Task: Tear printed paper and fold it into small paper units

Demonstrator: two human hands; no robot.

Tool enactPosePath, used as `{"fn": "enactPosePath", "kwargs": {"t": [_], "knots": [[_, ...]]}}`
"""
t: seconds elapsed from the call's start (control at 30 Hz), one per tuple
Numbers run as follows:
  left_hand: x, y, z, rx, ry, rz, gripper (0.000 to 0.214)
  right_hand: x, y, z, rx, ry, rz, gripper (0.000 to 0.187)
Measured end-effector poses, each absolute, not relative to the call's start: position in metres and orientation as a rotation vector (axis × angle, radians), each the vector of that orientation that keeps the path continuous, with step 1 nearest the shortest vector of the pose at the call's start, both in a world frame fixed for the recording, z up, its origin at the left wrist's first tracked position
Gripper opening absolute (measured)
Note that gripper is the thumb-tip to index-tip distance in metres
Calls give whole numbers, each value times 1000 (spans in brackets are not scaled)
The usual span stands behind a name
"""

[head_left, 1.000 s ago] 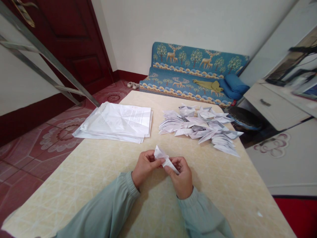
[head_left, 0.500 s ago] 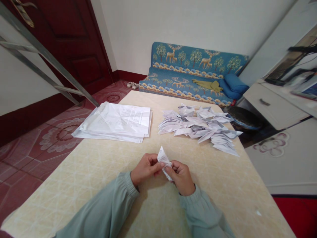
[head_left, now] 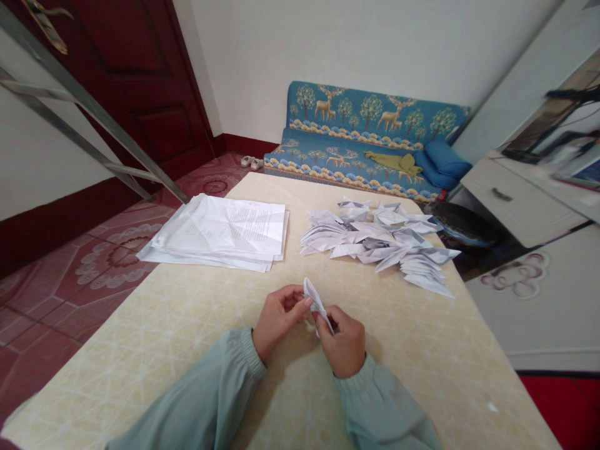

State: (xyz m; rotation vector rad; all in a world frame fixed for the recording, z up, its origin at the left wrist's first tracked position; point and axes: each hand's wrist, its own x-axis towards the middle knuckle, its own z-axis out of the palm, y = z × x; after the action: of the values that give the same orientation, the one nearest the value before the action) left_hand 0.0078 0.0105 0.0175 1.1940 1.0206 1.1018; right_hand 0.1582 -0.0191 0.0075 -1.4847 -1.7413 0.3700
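Note:
Between my two hands is a small folded paper piece, white and turned nearly edge-on to me above the near half of the table. My left hand pinches its upper left side with thumb and fingers. Lower down on the right, my right hand grips it, thumb on the near face. The fingers behind the paper are partly hidden. Farther back on the right lies a heap of pointed folded paper pieces, some nested in rows. A stack of creased printed sheets lies at the back left.
The cream patterned table fills the foreground. Beyond it stands a blue sofa with a deer print. A metal ladder leans at the left by a dark red door. A white cabinet and a dark round stool are at the right.
The folded paper has been turned from showing its printed face to nearly edge-on. My left hand has shifted slightly up and right, and my right hand has rotated a little.

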Motion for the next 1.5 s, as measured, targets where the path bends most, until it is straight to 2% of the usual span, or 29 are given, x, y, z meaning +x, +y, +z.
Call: {"fn": "enactPosePath", "kwargs": {"t": [0.13,0.23,0.43,0.63,0.8,0.9,1.03,1.23,1.5], "knots": [[10,8,20,1203,1054,1083,34,157,-20,10,-1493,-1927,-16,17],[11,9,22,1192,1129,1089,24,156,-20,12,-1487,-1976,-123,19],[11,13,20,1278,1276,1078,23,154,-21,16,-1413,-1999,-14,18],[7,15,13,1172,1164,1104,20,156,-20,14,-1401,-2022,-7,15],[7,14,10,1328,1308,1156,13,153,-21,18,-1406,-2075,-3,21],[7,14,12,1453,1363,1179,19,154,-21,19,-1423,-2038,132,19],[0,17,14,1474,1217,1093,20,163,-18,12,-1475,-1838,509,12],[-11,23,11,1342,870,861,29,175,-9,-1,-1380,-1517,1089,21],[-1,19,6,1158,1067,1082,31,172,-9,13,-1341,-1424,1277,18]]}}
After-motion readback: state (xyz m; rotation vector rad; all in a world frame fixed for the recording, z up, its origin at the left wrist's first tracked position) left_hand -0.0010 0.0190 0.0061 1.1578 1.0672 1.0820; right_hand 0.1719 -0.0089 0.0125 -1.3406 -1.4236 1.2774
